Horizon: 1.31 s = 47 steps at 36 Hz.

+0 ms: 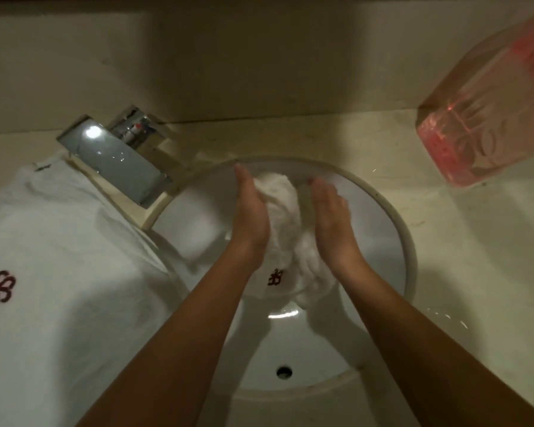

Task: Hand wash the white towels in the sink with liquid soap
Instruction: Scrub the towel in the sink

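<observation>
A bunched white towel with a small dark red emblem sits in the round white sink. My left hand presses flat against the towel's left side, fingers straight. My right hand presses its right side the same way, so the towel is squeezed between both palms. Part of the towel hangs below my wrists toward the basin floor. A clear bottle of pink liquid soap stands on the counter at the far right.
A chrome faucet reaches over the sink's left rim. A second white towel with a red flower emblem lies spread on the counter at left. The overflow hole shows in the near basin wall. Beige counter surrounds the sink.
</observation>
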Motion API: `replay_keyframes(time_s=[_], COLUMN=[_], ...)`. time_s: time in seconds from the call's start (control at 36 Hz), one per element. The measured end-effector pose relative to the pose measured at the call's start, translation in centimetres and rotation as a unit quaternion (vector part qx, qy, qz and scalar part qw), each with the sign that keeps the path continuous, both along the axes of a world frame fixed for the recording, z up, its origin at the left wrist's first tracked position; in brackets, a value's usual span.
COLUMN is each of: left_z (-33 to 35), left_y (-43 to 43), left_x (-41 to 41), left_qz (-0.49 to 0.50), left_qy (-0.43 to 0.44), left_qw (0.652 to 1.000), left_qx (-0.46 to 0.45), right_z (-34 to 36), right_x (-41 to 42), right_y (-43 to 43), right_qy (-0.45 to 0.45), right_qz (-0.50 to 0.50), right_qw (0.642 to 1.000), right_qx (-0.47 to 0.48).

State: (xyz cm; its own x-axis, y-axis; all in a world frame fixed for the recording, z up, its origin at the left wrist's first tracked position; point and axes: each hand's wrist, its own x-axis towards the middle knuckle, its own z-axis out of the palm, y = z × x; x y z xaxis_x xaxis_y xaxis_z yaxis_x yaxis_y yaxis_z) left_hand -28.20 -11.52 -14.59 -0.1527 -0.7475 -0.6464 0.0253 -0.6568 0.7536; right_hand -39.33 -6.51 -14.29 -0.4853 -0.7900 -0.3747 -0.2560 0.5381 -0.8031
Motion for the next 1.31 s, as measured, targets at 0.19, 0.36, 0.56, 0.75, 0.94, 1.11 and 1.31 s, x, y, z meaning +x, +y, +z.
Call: replay_keyframes(time_s=[0.19,0.36,0.56,0.75,0.94,1.11,1.31], left_z=[3.7,3.2,1.1,-0.5,-2.3,-0.3,-0.1], left_y=[0.1,-3.2,-1.0,-0.3,-0.7,-1.5,0.1], left_x=[-0.3,3.0,3.7,4.1,5.9,4.3,-1.8], left_qz=[-0.156,-0.109,-0.225,-0.256,-0.224,-0.157,-0.063], left_qy=[0.039,-0.176,0.056,-0.061,-0.223,-0.199,-0.178], left_qw=[0.98,0.922,0.961,0.937,0.907,0.934,0.964], left_qx=[-0.116,-0.328,-0.148,-0.23,-0.278,-0.252,-0.189], right_z=[0.4,3.1,6.8,5.1,1.4,1.3,2.0], right_x=[0.2,-2.0,-3.3,-5.2,-6.7,-5.6,2.1], right_y=[1.0,1.4,1.3,0.9,1.5,1.6,1.4], right_qy=[-0.227,-0.533,-0.636,-0.568,-0.262,-0.076,-0.175], right_qz=[-0.049,-0.078,-0.054,-0.091,-0.112,-0.047,-0.058], right_qw=[0.966,0.841,0.759,0.806,0.956,0.993,0.98], right_qx=[-0.116,-0.06,-0.128,-0.138,-0.067,-0.071,-0.067])
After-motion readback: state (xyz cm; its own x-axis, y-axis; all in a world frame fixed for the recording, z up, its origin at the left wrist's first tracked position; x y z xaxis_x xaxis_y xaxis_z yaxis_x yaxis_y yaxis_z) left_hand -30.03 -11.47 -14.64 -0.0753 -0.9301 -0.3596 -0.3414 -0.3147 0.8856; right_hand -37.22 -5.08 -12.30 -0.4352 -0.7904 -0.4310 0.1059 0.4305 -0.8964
